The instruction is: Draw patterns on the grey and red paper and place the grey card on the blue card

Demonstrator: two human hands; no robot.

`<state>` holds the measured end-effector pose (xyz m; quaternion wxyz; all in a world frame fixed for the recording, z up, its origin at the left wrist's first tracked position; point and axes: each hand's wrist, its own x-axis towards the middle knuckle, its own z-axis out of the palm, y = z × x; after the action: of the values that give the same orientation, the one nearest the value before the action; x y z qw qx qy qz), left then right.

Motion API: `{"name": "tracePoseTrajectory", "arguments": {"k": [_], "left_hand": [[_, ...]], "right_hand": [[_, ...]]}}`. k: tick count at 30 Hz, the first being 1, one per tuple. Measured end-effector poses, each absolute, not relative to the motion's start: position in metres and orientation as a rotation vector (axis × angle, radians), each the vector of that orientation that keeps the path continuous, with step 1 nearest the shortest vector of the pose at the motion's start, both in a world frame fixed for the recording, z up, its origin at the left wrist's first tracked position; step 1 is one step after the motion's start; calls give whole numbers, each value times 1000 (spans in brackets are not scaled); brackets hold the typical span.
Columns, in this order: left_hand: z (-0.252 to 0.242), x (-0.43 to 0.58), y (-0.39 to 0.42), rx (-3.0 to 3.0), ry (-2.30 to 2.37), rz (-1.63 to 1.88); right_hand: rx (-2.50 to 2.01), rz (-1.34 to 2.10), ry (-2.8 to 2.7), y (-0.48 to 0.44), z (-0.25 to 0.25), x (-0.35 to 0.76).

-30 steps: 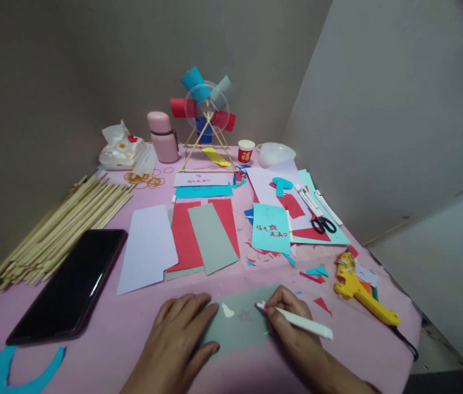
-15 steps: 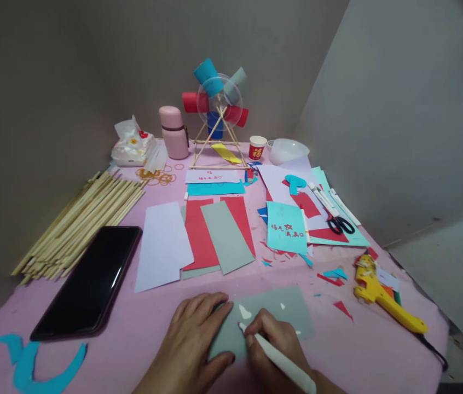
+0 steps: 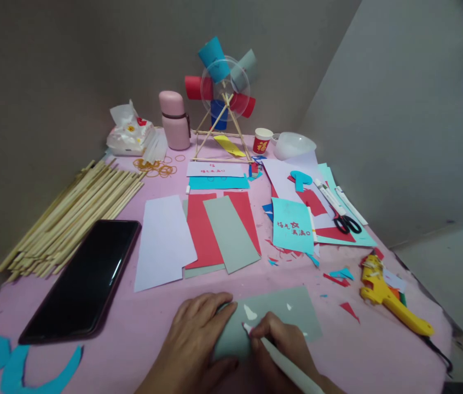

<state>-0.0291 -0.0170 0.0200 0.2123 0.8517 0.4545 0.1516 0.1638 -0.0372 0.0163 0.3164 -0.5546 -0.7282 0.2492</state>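
Observation:
Close in front of me lies a grey-green sheet of paper (image 3: 297,306) with several small white patches on it. My left hand (image 3: 201,331) rests flat over its left edge, fingers stretched out. A white marker pen (image 3: 284,364) is gripped in my right hand (image 3: 278,342), its tip low over the middle of the sheet; whether the tip touches the paper I cannot tell. Beyond the hands lie a pale lilac sheet (image 3: 163,246), red strips (image 3: 201,232) and a grey strip (image 3: 231,235). A turquoise card (image 3: 292,219) with red handwriting lies to their right.
A black phone (image 3: 81,279) and wooden sticks (image 3: 79,213) lie left. A yellow glue gun (image 3: 395,306), black-handled scissors (image 3: 347,223) and paper scraps (image 3: 349,311) are right. At the back stand a pink flask (image 3: 175,123), a paper-cup wheel (image 3: 225,90) on sticks and a red cup (image 3: 262,141).
The view has shifted slightly, so the far things sit a little higher and further right. My hands keep the same pose on the sheet, with the marker pen still in my right hand.

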Motion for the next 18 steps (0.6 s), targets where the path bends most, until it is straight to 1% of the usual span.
{"name": "tracePoseTrajectory", "arguments": {"k": [6, 15, 18], "left_hand": [[21, -30, -17, 2381, 1256, 409], [23, -28, -16, 2422, 1262, 415], [21, -29, -15, 2447, 1251, 430]], "right_hand": [[-1452, 693, -1953, -37, 18, 164], [-1511, 849, -1997, -34, 24, 165], [-1513, 832, -2037, -34, 24, 165]]}}
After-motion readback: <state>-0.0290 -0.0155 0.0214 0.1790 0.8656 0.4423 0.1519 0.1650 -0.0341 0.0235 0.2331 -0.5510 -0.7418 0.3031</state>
